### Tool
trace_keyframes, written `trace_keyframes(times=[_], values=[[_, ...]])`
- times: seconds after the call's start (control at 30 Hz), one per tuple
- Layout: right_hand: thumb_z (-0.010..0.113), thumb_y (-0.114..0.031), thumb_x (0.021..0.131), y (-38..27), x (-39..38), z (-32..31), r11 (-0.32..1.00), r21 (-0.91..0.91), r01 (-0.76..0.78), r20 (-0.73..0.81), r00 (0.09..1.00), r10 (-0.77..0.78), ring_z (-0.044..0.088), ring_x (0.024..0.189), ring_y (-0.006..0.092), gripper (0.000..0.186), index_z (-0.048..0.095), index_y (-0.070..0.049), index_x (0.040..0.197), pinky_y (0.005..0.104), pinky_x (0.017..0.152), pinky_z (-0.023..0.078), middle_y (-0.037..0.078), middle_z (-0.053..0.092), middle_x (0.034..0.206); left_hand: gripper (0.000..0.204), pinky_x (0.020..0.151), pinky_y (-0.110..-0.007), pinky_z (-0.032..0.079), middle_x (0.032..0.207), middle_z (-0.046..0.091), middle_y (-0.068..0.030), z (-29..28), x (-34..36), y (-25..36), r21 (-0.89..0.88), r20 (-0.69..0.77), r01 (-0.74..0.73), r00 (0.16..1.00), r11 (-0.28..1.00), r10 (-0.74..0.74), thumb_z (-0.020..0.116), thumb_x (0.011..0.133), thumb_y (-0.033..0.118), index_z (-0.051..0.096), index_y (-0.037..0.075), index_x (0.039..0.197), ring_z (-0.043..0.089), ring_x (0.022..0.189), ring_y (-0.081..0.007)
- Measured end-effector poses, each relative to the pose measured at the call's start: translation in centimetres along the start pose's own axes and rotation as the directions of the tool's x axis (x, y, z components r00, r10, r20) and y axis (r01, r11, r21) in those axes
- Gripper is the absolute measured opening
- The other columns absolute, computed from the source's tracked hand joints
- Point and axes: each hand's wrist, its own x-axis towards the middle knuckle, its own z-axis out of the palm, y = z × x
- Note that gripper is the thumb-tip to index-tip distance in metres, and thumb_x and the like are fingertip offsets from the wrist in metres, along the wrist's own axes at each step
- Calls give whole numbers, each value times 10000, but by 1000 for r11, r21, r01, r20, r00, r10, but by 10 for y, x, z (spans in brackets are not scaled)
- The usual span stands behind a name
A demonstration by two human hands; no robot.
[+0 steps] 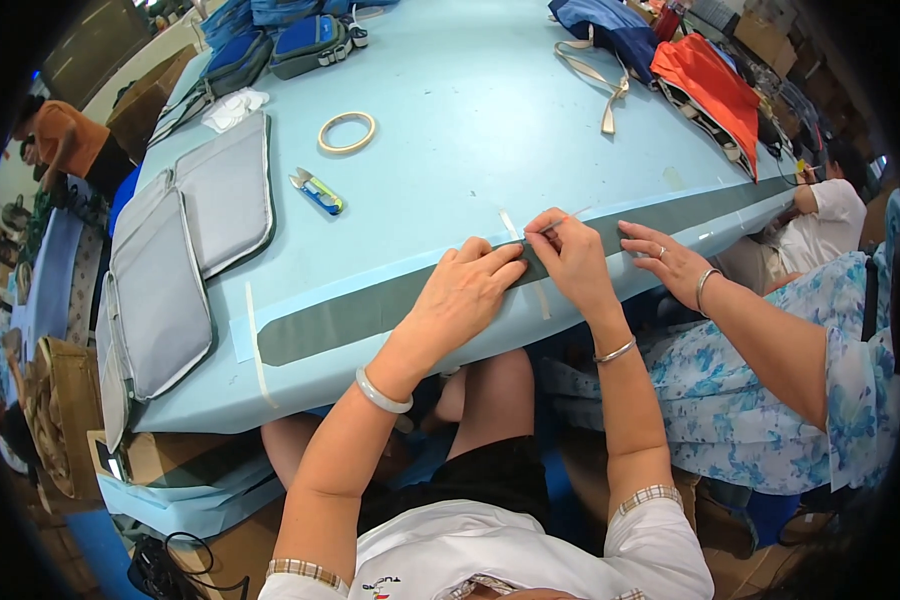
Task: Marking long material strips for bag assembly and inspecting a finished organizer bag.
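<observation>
A long dark grey-green fabric strip [360,325] lies along the near edge of the table, over a light blue sheet. My left hand [470,290] rests on the strip, its fingers stretched out and pressing down near the middle. Close beside those fingertips, my right hand [575,255] pinches a thin, pen-like stick [570,219] slantwise; its exact kind is too small to tell. Pale tape [510,224] crosses the strip under my hands, and another tape piece [257,345] runs past its left end. A co-worker's hand [665,262] touches the strip to the right.
Yellow-green thread snips [317,191] and a tape roll [347,132] lie beyond the strip. Grey padded panels [215,195] cover the table's left side. Blue bags [310,45] stand far left; a red-orange bag [708,90] is far right. Co-workers sit close on the right.
</observation>
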Motion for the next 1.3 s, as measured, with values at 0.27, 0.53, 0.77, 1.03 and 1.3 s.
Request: trace_keyframes(times=[0.27, 0.53, 0.77, 1.03, 1.3], values=[[678, -37, 881, -3, 2, -1, 997, -14, 77, 1, 997, -77, 654, 649, 193, 60, 639, 3, 904, 294, 601, 508, 115, 658, 748, 359, 864, -359, 484, 1317, 596, 8, 0, 0, -1, 12, 9, -2, 1000, 1000, 2, 610, 842, 28, 658, 79, 1194, 555, 1050, -242], [666, -30, 868, -8, 4, -7, 996, -12, 86, 52, 995, -85, 646, 634, 248, 51, 627, 1, 878, 335, 587, 494, 133, 647, 734, 361, 856, -359, 490, 1314, 597, 12, 2, -2, -2, 8, 1, -14, 1000, 1000, 14, 616, 833, 28, 660, 89, 1186, 555, 1047, -249], [666, -30, 862, -9, 5, -6, 997, -3, 73, 76, 994, -73, 636, 622, 244, 54, 620, -2, 872, 334, 582, 488, 130, 645, 718, 352, 860, -357, 497, 1308, 604, 12, 4, -2, -3, 20, -17, -10, 1000, 1000, 11, 621, 830, 31, 665, 92, 1174, 557, 1042, -248], [666, -33, 862, -5, 8, -6, 996, 40, 80, 57, 995, -82, 633, 623, 251, 59, 621, 5, 867, 338, 584, 489, 137, 646, 718, 352, 872, -362, 496, 1307, 604, 3, 3, -1, -4, 8, -12, -33, 999, 999, 33, 626, 831, 36, 663, 92, 1176, 559, 1042, -257], [681, -46, 865, -8, 10, -11, 991, -101, 82, 160, 985, -65, 629, 616, 182, 73, 633, 6, 879, 295, 585, 494, 117, 646, 704, 372, 892, -365, 491, 1308, 602, 0, 3, -3, -4, 14, -14, -26, 1000, 1000, 26, 636, 828, 38, 653, 95, 1194, 560, 1054, -266]])
